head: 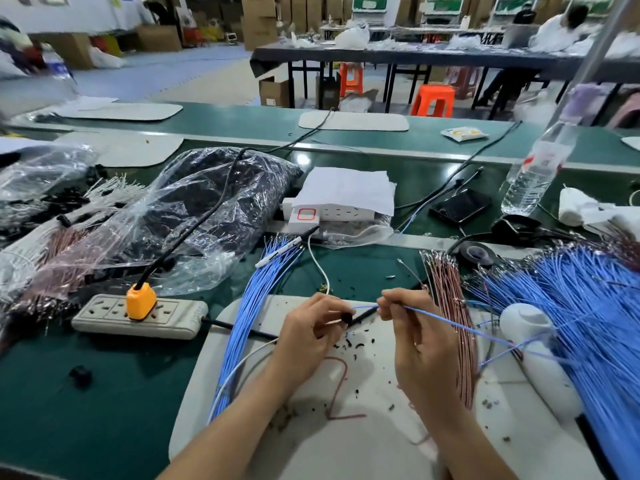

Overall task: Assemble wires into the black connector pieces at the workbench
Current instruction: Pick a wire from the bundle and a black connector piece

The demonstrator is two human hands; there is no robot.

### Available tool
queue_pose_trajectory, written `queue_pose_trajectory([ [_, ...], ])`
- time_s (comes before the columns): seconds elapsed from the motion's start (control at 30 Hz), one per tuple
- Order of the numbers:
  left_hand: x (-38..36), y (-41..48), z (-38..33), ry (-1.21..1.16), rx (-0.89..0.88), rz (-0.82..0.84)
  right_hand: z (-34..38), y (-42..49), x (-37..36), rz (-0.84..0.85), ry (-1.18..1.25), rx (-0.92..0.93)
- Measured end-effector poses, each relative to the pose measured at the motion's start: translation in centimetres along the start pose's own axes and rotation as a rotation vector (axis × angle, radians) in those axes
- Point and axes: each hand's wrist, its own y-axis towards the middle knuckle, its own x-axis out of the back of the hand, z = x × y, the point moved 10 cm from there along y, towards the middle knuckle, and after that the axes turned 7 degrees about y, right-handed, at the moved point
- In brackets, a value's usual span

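A small black connector piece [346, 318] sits pinched in the fingertips of the left hand [308, 336], held just above the white work mat [346, 452]. A single blue wire [433, 315] runs from it to the right hand [412, 327], whose thumb and forefinger pinch the wire close to its tip, the rest trailing off toward the big blue wire bundle [588, 313] on the right. The step in hand looks like insertion: the wire end is at or just inside the connector, though the exact seating is too small to tell. The next move likely calls for a straight, steady push while the left fingers hold the piece from turning. Copper-coloured wires [450, 306] lie just beside the right hand, and another blue bundle [256, 306] to the left.
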Motion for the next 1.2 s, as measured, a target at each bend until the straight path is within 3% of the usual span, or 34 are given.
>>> queue_pose_trajectory([
  [0.4,-0.3,-0.2,-0.2,0.031,-0.025,0.006,1.4,-0.6,-0.7,0.042,-0.136,0.138],
  [0.6,0.2,-0.3,-0.8,0.067,-0.078,-0.037,1.6,-0.7,0.1,-0.031,-0.162,0.149],
  [0.87,0.8,-0.5,-1.9,0.163,-0.156,-0.104,-0.4,-0.7,0.9,-0.112,-0.087,0.019],
  [1.2,0.9,-0.5,-2.0,0.193,-0.184,-0.106,1.7,-1.2,-0.4,-0.009,-0.099,0.149],
])
